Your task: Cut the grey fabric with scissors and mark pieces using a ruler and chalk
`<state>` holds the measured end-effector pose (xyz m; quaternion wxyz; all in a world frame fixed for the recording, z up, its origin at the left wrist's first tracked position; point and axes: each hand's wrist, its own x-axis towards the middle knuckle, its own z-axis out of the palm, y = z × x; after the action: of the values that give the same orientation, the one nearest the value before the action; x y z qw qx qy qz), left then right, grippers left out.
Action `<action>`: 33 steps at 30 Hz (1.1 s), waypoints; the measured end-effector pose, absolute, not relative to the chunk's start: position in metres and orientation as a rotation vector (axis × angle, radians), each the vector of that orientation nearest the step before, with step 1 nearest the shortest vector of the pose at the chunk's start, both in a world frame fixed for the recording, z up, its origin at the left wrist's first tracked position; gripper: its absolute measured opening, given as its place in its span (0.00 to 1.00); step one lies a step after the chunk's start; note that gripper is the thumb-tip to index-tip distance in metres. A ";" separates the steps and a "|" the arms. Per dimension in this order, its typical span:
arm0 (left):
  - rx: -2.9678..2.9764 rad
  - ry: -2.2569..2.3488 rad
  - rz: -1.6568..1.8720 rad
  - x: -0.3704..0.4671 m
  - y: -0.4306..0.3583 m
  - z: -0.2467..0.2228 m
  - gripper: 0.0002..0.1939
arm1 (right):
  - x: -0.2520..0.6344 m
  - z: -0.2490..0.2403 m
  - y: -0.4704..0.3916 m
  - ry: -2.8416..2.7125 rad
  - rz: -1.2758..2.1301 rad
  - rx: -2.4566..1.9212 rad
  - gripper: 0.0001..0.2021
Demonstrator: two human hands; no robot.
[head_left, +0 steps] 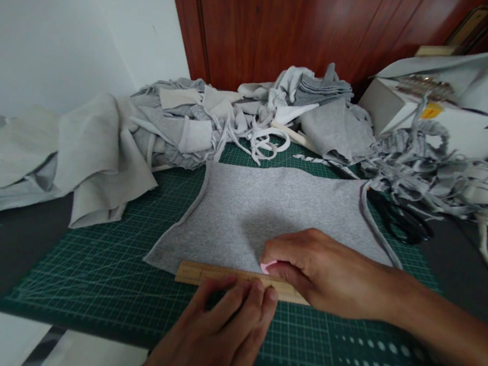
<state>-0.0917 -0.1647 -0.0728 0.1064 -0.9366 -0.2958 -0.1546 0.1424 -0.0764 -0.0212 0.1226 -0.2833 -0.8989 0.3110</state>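
A piece of grey knit fabric [239, 218] lies flat on the green cutting mat [89, 282]. Across its near edge runs a wooden ruler [190, 272]. My left hand [222, 337] presses the ruler down with outstretched fingertips. In a pinch, my right hand [313, 268] holds a small pink piece of tailor's chalk [267, 266] against the fabric, just beyond the ruler's far edge. The right hand covers the ruler's right part.
Black-handled scissors [402, 220] lie at the fabric's right edge. Heaped grey fabric scraps [189, 121] line the back and left. A tangle of grey strips [445, 175] lies right, before a white box [470, 127]. A reddish wooden door [284, 25] stands behind.
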 end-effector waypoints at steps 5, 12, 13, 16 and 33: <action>-2.770 -0.856 -0.430 -0.091 -0.164 -0.071 0.34 | 0.125 -0.024 -0.075 -2.624 0.860 -0.784 0.07; -2.768 -0.868 -0.426 -0.089 -0.164 -0.070 0.34 | 0.133 -0.021 -0.079 -2.662 0.849 -0.777 0.08; -2.766 -0.863 -0.426 -0.089 -0.164 -0.070 0.34 | 0.137 -0.020 -0.081 -2.668 0.849 -0.798 0.08; -2.761 -0.843 -0.448 -0.090 -0.164 -0.069 0.33 | 0.149 -0.020 -0.088 -2.680 0.827 -0.866 0.09; -2.686 -0.765 -0.472 -0.094 -0.150 -0.078 0.31 | 0.252 -0.026 -0.125 -2.550 0.633 -1.121 0.11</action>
<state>-0.0942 -0.1496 -0.0778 0.1537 -0.9370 -0.2669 -0.1647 0.2524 -0.1247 -0.0260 0.1421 -0.3886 -0.8836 0.2193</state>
